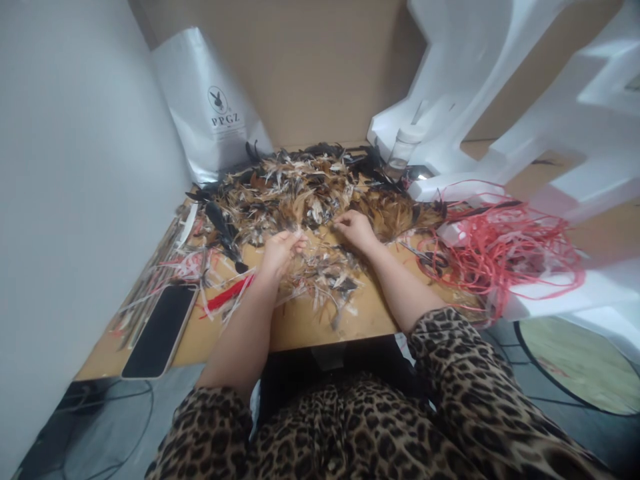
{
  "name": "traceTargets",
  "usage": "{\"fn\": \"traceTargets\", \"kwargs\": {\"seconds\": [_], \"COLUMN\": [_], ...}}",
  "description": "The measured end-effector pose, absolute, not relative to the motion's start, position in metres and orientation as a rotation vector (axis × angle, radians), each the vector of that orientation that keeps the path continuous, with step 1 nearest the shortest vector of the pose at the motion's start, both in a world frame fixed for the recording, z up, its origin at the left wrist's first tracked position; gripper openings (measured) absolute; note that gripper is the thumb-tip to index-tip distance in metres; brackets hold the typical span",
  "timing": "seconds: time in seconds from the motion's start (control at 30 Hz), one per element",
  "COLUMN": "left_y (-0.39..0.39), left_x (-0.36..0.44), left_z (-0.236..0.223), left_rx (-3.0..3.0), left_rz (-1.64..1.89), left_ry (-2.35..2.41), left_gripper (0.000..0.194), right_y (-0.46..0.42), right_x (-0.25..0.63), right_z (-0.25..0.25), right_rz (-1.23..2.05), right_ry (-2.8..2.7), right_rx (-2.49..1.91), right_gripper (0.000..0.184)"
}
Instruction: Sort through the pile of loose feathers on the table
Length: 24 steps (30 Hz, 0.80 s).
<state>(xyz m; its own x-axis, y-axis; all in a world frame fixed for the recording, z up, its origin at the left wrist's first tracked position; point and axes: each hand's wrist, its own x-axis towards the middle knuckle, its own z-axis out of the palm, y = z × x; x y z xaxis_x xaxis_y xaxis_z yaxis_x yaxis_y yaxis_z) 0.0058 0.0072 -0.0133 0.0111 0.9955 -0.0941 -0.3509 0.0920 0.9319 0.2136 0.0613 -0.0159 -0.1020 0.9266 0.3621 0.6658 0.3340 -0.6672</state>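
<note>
A large heap of brown, black and white feathers (280, 177) spreads across the back of the wooden table. My left hand (283, 253) is closed in a pinch at the heap's front edge, on what looks like a brown feather (299, 208) pointing up and away. To its right, my right hand (356, 230) touches the heap with thumb and fingers pressed together; what they hold, if anything, is too small to name. Between and below the hands lies a looser pile of feather scraps (325, 277).
A phone (161, 330) and a red strip (230, 293) lie at left, near thin sticks (155, 277). Tangled red plastic string (520, 253) and scissors (434, 259) are at right. Behind stand a white bag (210, 100), a clear jar (404, 147) and white foam pieces (460, 73).
</note>
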Motion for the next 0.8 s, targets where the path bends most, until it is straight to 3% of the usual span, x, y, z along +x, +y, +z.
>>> {"fn": "traceTargets", "kwargs": {"seconds": [0.23, 0.47, 0.57, 0.8], "left_y": [0.007, 0.006, 0.006, 0.007], "left_x": [0.005, 0.006, 0.006, 0.005], "left_z": [-0.012, -0.012, -0.013, -0.011], "left_rx": [0.841, 0.834, 0.82, 0.712], "left_rz": [1.314, 1.313, 1.318, 1.291], "left_ry": [0.993, 0.975, 0.955, 0.91], "left_gripper": [0.019, 0.019, 0.017, 0.008], "right_y": [0.051, 0.051, 0.053, 0.054], "right_x": [0.207, 0.202, 0.203, 0.204], "right_z": [-0.009, -0.004, -0.006, -0.003], "right_rz": [0.104, 0.057, 0.281, 1.398], "right_ry": [-2.281, -2.282, -2.09, -1.219], "right_rx": [-1.503, -1.742, -1.73, -1.136], "right_gripper": [0.027, 0.026, 0.02, 0.025]}}
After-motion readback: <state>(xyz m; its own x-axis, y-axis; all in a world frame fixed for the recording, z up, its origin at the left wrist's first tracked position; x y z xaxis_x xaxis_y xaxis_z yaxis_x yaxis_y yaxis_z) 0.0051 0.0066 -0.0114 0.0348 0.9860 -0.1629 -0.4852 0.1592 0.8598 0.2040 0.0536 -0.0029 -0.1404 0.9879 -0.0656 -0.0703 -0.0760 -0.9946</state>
